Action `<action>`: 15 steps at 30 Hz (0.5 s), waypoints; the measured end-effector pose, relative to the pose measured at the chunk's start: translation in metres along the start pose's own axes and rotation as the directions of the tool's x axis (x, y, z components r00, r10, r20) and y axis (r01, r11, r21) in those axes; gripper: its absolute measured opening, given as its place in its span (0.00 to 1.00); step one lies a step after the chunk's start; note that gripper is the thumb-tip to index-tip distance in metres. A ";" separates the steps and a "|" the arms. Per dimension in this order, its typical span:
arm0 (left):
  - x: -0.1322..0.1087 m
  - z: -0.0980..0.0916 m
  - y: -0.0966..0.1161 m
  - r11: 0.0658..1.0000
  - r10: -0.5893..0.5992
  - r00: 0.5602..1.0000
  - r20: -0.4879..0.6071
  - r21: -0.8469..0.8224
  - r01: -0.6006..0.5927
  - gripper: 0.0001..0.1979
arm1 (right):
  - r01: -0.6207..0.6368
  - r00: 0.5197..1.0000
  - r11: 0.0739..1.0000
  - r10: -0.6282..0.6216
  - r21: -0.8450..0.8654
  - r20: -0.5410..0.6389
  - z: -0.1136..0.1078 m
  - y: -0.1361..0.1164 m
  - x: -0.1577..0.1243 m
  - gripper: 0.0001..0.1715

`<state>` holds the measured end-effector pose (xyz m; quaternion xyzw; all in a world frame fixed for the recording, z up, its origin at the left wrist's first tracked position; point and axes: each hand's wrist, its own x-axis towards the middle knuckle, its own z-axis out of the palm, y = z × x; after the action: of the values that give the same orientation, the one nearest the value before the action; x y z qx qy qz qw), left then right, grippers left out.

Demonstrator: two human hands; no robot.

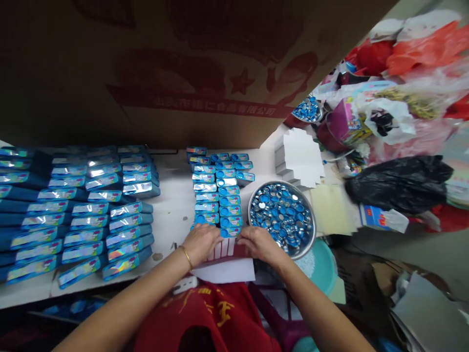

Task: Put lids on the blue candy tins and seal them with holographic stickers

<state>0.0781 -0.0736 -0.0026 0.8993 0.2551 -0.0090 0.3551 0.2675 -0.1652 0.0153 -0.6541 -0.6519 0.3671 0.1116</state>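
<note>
At table edge: left hand, right hand palms-down, fingers curled gripping blue box.

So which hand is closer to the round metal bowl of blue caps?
Right hand: it touches the round metal bowl at its near rim. Left hand sits farther left.

Small blue cases in two flat columns

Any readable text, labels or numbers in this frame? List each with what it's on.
Cardboard box: red banner of Chinese characters above a star; the end seems to read "有限公司", the rest too blurred.
Red garment: yellow characters, partly hidden, unreadable.
Blue packs: shiny labels, print too small.
Blue-and-white packet: red mark, unreadable.
No legible numbers.
</note>
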 end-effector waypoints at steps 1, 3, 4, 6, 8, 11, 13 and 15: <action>-0.004 -0.010 0.002 1.000 0.010 1.000 -0.012 -0.015 -0.010 0.16 | 0.032 0.999 0.999 -0.032 0.042 0.011 -0.003 -0.005 0.002 0.10; -0.010 -0.031 0.006 0.999 0.029 0.999 -0.023 -0.029 -0.029 0.14 | 0.116 0.993 0.986 -0.116 0.116 -0.007 -0.010 -0.018 0.011 0.10; -0.012 -0.041 0.007 0.999 0.027 1.000 -0.014 -0.024 -0.027 0.14 | 0.159 0.987 0.980 -0.155 0.122 -0.043 -0.013 -0.025 0.016 0.11; -0.017 -0.058 0.006 1.000 -0.007 1.000 0.022 -0.014 0.007 0.14 | 0.255 0.957 0.966 -0.246 0.042 -0.154 -0.013 -0.038 0.025 0.14; -0.022 -0.070 -0.001 0.997 -0.064 0.996 0.067 -0.039 0.067 0.15 | 0.346 0.896 0.932 -0.363 -0.110 -0.255 -0.004 -0.047 0.031 0.17; -0.034 -0.082 -0.014 0.978 -0.138 0.986 0.089 -0.144 0.149 0.15 | 0.449 0.799 0.847 -0.524 -0.287 -0.297 0.021 -0.058 0.037 0.19; -0.044 -0.088 -0.021 0.956 -0.187 0.980 0.071 -0.216 0.198 0.14 | 0.474 0.767 0.826 -0.557 -0.304 -0.318 0.037 -0.067 0.041 0.19; -0.056 -0.096 -0.025 0.944 -0.230 0.972 0.040 -0.235 0.233 0.13 | 0.482 0.762 0.844 -0.536 -0.235 -0.363 0.045 -0.081 0.045 0.17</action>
<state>0.0022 -0.0214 0.0645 0.8141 0.3559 -0.0253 0.4583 0.1713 -0.1275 0.0193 -0.5204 -0.7880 0.1332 0.3010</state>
